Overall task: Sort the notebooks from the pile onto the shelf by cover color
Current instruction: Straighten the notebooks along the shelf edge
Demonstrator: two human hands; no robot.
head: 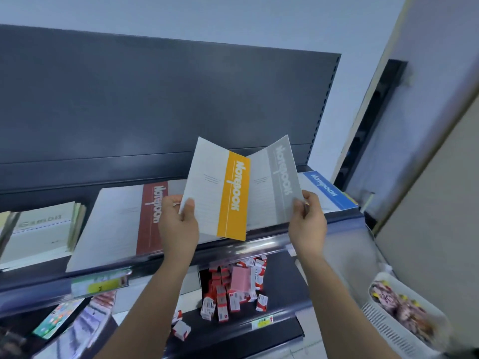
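**Holding two notebooks over the shelf (259, 245)**

At centre left a maroon notebook (153, 218) lies flat. The left hand (178, 225) pinches the yellow notebook (233, 198) by its lower left corner. The grey notebook (281, 182), partly behind it, is pinched at its lower right edge by the right hand (307, 225). Further right lies a blue notebook (324, 189). Both held books look thin, light and floppy; gripping nearer the spine should steady them.

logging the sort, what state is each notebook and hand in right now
yellow notebook: closed, gripped by left hand
grey notebook: closed, gripped by right hand
red notebook: lying flat on shelf
blue notebook: lying flat on shelf
small boxes: jumbled on lower shelf
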